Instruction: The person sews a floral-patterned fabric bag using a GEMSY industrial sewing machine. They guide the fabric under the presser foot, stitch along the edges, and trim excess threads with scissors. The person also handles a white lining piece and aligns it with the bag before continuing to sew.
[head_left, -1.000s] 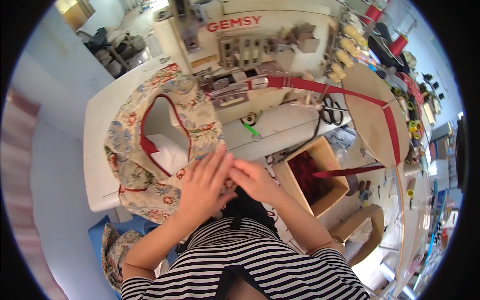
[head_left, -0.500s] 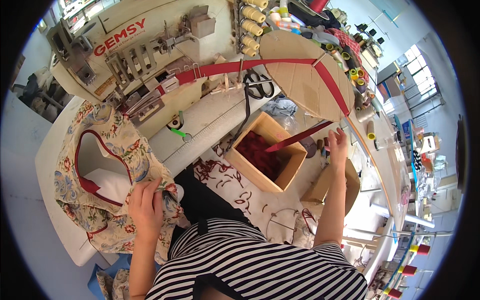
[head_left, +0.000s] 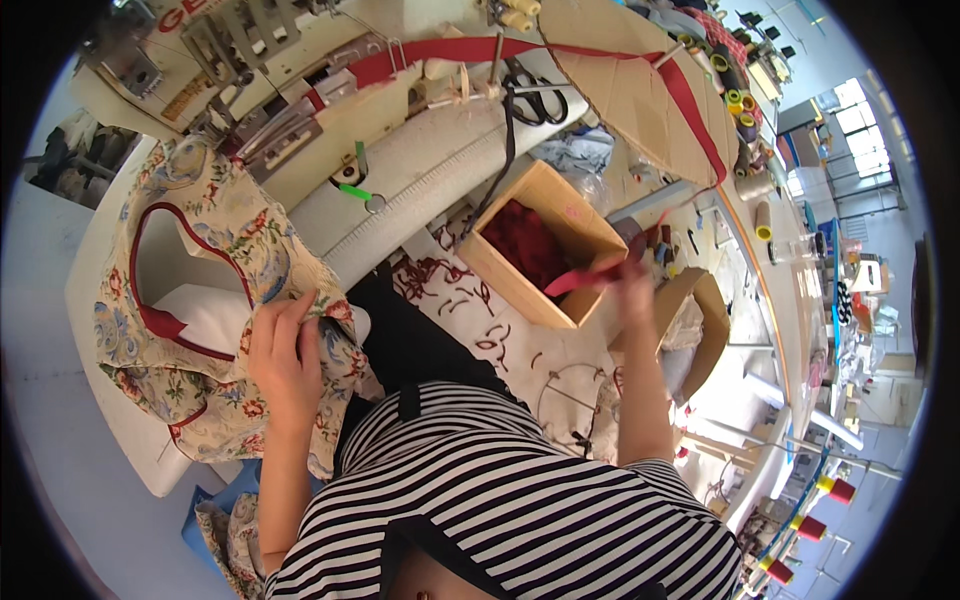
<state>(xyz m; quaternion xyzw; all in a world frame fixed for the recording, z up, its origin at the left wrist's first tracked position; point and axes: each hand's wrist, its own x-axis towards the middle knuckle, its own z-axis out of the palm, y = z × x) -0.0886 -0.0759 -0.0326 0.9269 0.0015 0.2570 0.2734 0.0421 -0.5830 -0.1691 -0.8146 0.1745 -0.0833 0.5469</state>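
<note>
At the left, my left hand (head_left: pixel 285 345) grips the edge of a cream floral fabric piece (head_left: pixel 225 410) with dark red binding round its opening. The fabric lies on the white table beside the sewing machine (head_left: pixel 300 90). My right hand (head_left: pixel 632 290), smeared by motion, is at the right wall of a wooden box (head_left: pixel 520 287) and touches or overlaps a red fabric tape (head_left: pixel 585 277); its fingers cannot be made out. The tape leads into the box, where a dark red heap (head_left: pixel 525 240) lies. More tape runs over a cardboard disc (head_left: pixel 620 95) to the machine.
Black-handled scissors (head_left: pixel 540 95) lie behind the box, and a green-tagged ring (head_left: pixel 372 203) is near the machine bed. Dark red scraps (head_left: pixel 440 285) litter the floor. A cardboard carton (head_left: pixel 705 335) stands right of my forearm. Thread spools (head_left: pixel 740 105) crowd the far right.
My right hand has moved left and nearer the box, by the red tape. The tape between disc and box hangs differently and is blurred. My left hand stays on the fabric; the view has shifted.
</note>
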